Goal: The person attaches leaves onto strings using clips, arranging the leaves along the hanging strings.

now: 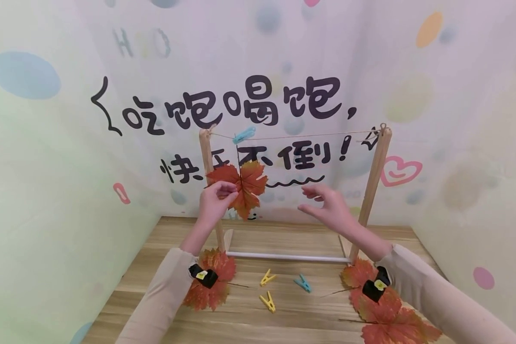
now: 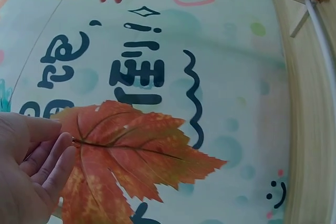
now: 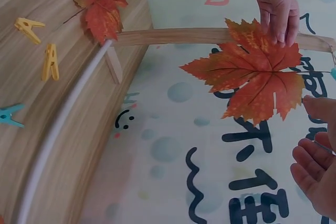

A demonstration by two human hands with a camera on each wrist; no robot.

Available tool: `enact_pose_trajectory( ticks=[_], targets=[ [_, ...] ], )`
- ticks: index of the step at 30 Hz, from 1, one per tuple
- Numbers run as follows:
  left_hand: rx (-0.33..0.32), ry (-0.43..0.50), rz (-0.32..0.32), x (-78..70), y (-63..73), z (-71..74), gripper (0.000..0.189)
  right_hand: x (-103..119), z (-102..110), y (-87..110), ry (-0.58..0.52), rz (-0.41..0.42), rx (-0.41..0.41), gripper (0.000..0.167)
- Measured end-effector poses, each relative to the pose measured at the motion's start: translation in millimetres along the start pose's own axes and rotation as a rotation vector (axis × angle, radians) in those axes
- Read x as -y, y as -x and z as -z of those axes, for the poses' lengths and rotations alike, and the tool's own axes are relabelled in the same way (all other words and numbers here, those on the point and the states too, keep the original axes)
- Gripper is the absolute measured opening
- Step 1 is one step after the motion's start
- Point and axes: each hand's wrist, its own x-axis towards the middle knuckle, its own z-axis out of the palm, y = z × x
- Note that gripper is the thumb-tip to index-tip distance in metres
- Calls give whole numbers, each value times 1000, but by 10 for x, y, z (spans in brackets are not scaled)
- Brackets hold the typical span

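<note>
An orange-red maple leaf [image 1: 247, 184] hangs by its stem from a light-blue clothespin [image 1: 244, 135] clipped on a thin string. My left hand [image 1: 217, 198] is at the leaf's left side, its fingers loosely bent and overlapping the leaf's front. In the right wrist view, those fingertips [image 3: 281, 38] lie over one lobe of the leaf [image 3: 252, 72]. To the right of the leaf, my right hand [image 1: 328, 205] is raised below the string, thumb and fingers spread apart with nothing between them.
A wooden frame [image 1: 375, 181] carries the string between two posts, with a white rod [image 1: 288, 257] low across it. On the table lie two yellow clothespins [image 1: 267, 302], a blue clothespin [image 1: 303, 283], and more maple leaves at left [image 1: 210, 282] and right [image 1: 382, 306].
</note>
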Motion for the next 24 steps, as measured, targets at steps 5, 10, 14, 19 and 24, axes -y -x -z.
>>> enact_pose_trajectory(
  ticks=[5, 10, 14, 19, 24],
  targets=[
    [49, -18, 12, 140, 101, 21, 14, -83, -54, 104, 25, 4, 3, 44],
    [106, -28, 6, 255, 218, 38, 13, -147, -134, 222, 30, -1, 15, 44],
    [120, -62, -7, 330, 308, 59, 11, -198, -212, 308, 13, -6, 25, 43],
    [131, -92, 19, 444, 419, 68, 10, -263, -309, 404, -1, -24, 40, 43],
    [172, -100, 80, 599, 565, 59, 11, -321, -428, 528, -3, -36, 64, 42]
  ],
)
